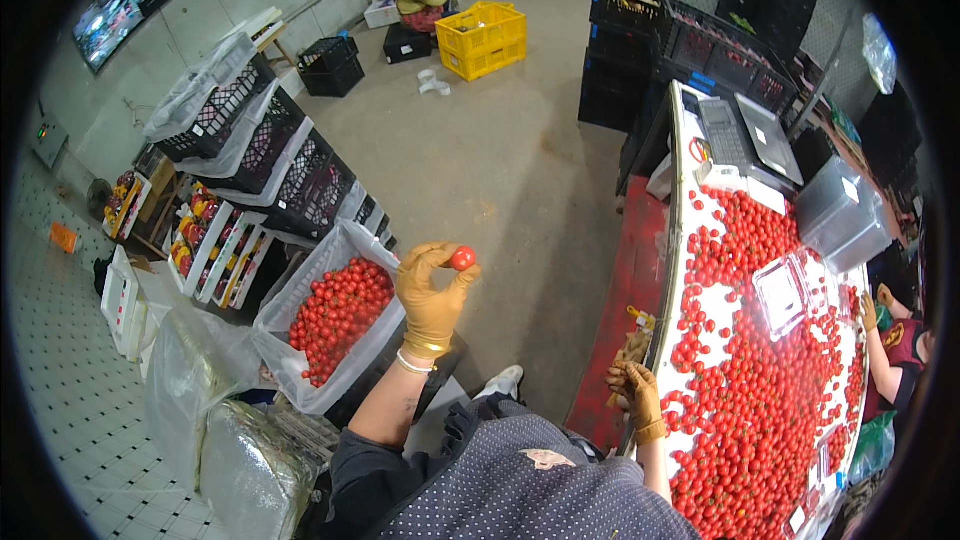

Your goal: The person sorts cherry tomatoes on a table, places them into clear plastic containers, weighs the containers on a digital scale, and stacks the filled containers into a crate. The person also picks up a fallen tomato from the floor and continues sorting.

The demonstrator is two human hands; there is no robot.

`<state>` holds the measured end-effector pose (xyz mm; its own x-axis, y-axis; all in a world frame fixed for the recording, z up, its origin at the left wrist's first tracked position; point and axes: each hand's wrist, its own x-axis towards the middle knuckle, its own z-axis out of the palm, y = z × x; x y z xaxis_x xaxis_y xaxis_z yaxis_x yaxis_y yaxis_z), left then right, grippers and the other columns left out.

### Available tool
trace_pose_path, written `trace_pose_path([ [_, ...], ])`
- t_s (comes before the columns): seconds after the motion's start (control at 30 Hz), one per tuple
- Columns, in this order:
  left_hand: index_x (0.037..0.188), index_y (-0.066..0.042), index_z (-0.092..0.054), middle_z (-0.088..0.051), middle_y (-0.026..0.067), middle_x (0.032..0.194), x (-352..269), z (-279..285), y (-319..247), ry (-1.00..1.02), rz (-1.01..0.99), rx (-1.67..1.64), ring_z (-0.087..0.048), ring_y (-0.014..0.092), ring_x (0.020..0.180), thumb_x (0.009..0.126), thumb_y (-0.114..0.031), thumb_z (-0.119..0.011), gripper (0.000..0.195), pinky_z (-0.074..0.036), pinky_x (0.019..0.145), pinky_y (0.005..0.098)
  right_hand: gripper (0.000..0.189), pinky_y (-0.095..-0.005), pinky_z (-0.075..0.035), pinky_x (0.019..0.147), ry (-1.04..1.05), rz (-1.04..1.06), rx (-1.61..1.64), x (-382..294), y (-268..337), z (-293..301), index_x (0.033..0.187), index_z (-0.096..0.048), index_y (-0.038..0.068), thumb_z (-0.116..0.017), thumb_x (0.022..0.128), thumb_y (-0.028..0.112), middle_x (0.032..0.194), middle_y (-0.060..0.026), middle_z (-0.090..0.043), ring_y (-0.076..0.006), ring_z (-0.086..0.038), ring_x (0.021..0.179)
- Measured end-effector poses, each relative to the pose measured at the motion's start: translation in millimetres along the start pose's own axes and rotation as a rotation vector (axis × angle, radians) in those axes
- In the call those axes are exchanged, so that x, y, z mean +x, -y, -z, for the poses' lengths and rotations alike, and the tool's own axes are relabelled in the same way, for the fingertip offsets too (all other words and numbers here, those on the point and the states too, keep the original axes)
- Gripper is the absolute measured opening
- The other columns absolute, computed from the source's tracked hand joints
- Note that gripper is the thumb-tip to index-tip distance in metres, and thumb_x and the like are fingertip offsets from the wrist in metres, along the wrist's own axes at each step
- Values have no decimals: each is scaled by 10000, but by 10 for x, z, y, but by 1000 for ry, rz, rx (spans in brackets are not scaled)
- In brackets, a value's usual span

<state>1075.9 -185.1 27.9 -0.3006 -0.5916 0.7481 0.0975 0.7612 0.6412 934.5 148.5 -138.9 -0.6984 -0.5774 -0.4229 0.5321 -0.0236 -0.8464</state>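
Note:
In a tan glove, my left hand (pixel 433 296) pinches one red cherry tomato (pixel 463 259) between thumb and finger, above the floor beside a liner-covered crate. That crate (pixel 262 322) holds many cherry tomatoes (pixel 345 315). My right hand (pixel 637 397), gloved too, is at the near edge of the white table (pixel 664 360), close to a crumpled tan glove (pixel 632 349); its fingers are curled, and whether they hold anything is unclear. Loose cherry tomatoes (pixel 757 405) cover much of the table, with a clear plastic clamshell box (pixel 780 292) among them.
Stacked black crates (pixel 285 142) stand at the left, wrapped goods (pixel 255 465) below them. A laptop (pixel 765 135) and stacked clear containers (pixel 844 214) are on the table. A co-worker (pixel 892 352) is across it; another person (pixel 424 0) sits by yellow crates (pixel 481 41).

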Motion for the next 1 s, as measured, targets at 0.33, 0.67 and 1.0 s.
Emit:
trace_pose_path([
  [0.33,805,19,-647,-663,153,802,-540,876,1599,196,366,712,-603,264,690,783,-194,-705,222,-482,645,359,368,-258,-494,787,-152,13,-15,-641,19,406,1155,-559,-7,-551,920,276,1017,-85,-631,-145,-621,893],
  [0.67,1267,83,-422,-457,233,1312,-1399,-1117,1357,903,182,631,-443,352,1205,785,-270,-693,656,-324,1035,390,325,-222,-489,611,-1398,518,251,-2673,-886,1346,1156,-521,-11,-597,852,73,836,-62,-605,-112,-598,714],
  [1.0,1294,-161,-501,-354,171,1410,-3256,-2421,-2063,1625,-1112,-637,-318,387,1289,788,-310,-603,538,-209,1059,512,580,-349,-380,1013,-1926,411,-259,-3253,-1918,1393,1311,-376,-13,-640,798,55,1246,-152,-481,-240,-483,1167],
])
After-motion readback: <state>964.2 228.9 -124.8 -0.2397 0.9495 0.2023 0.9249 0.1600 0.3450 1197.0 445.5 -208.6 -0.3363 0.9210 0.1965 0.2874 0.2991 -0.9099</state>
